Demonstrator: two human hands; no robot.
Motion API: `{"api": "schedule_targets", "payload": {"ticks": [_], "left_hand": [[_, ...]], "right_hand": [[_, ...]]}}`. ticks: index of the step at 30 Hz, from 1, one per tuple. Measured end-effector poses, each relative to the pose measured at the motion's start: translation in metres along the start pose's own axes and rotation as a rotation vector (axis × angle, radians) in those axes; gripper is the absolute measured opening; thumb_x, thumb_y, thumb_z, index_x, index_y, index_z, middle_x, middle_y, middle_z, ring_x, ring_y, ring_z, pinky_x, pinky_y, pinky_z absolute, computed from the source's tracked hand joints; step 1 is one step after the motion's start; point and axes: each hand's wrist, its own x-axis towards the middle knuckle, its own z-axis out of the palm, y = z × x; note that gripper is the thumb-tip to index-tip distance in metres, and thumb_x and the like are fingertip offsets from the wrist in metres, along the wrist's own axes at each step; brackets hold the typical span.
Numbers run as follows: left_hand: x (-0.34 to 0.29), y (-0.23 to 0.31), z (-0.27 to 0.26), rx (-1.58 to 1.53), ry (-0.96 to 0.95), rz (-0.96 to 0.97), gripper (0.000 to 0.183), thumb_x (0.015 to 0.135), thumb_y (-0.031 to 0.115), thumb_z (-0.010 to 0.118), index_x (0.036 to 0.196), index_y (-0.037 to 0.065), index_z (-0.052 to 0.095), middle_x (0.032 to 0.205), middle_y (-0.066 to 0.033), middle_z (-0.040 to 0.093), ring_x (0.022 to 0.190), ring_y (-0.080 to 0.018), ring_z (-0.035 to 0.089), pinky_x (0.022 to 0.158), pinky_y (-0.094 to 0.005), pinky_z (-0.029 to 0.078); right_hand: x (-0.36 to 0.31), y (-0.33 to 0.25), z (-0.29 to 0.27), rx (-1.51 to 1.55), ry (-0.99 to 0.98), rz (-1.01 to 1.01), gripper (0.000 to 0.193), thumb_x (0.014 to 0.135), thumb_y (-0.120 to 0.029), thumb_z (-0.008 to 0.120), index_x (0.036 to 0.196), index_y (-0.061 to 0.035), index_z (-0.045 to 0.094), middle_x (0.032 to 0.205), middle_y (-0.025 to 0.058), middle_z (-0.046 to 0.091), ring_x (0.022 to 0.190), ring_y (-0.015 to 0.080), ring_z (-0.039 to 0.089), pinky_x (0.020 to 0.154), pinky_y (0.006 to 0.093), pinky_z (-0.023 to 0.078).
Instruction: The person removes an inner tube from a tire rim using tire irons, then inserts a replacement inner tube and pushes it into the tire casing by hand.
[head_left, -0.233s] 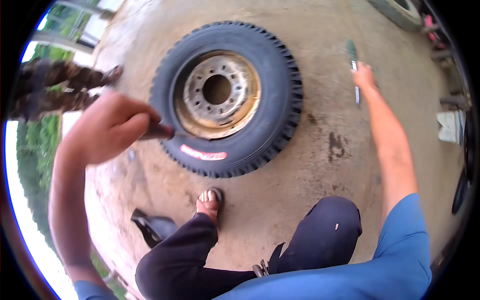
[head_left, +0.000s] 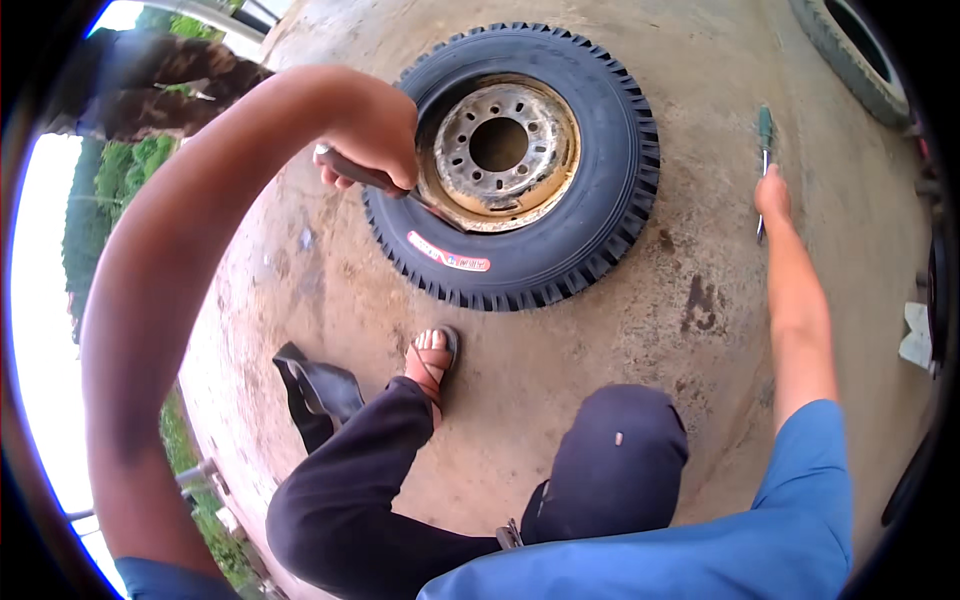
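Observation:
A black tyre [head_left: 590,215] with a chunky tread lies flat on the floor around a rusty, pale wheel rim [head_left: 480,130]. My left hand [head_left: 375,125] is closed around the handle of a brown-handled screwdriver [head_left: 375,177]. Its thin metal blade reaches the seam between rim and tyre on the near side, next to a red and white label. Off to the right of the wheel, my right hand [head_left: 773,192] grips the metal shaft of a green-handled screwdriver [head_left: 766,125]. That handle points away from me and the shaft's end shows below my fist.
A black rubber strip [head_left: 325,390] lies left of my sandalled foot [head_left: 430,355]. Another tyre [head_left: 850,60] is at the far right. A person in camouflage trousers [head_left: 150,85] stands at the upper left. Dark stains mark the concrete floor [head_left: 590,345].
The view has shifted, so the wheel sits higher and further right. My left hand has come nearer the rim, its tool tilting more steeply. My right hand still grips the green-handled screwdriver.

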Motion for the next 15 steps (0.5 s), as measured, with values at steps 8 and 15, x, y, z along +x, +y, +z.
{"api": "schedule_targets", "payload": {"ticks": [8,15], "left_hand": [[-0.022,-0.006,0.069,-0.363,0.007,0.031,0.041,0.088,0.014,0.064,0.128,0.008,0.065,0.084,-0.011,0.067,0.065,-0.02,0.063,0.057,-0.0342,0.055],[-0.035,-0.001,0.215,-0.433,0.419,0.065,0.049,0.081,0.016,0.06,0.129,0.005,0.063,0.108,-0.0221,0.073,0.103,-0.0384,0.069,0.092,-0.0438,0.054]], "right_hand": [[-0.028,-0.006,-0.044,0.464,-0.393,0.046,0.054,0.096,-0.013,0.057,0.15,-0.0136,0.05,0.105,0.019,0.073,0.08,0.0324,0.074,0.069,0.0428,0.063],[-0.165,-0.015,-0.146,1.402,-0.468,0.066,0.028,0.106,-0.021,0.051,0.121,-0.0023,0.064,0.097,0.0117,0.07,0.078,0.0186,0.072,0.074,0.0324,0.061]]}}
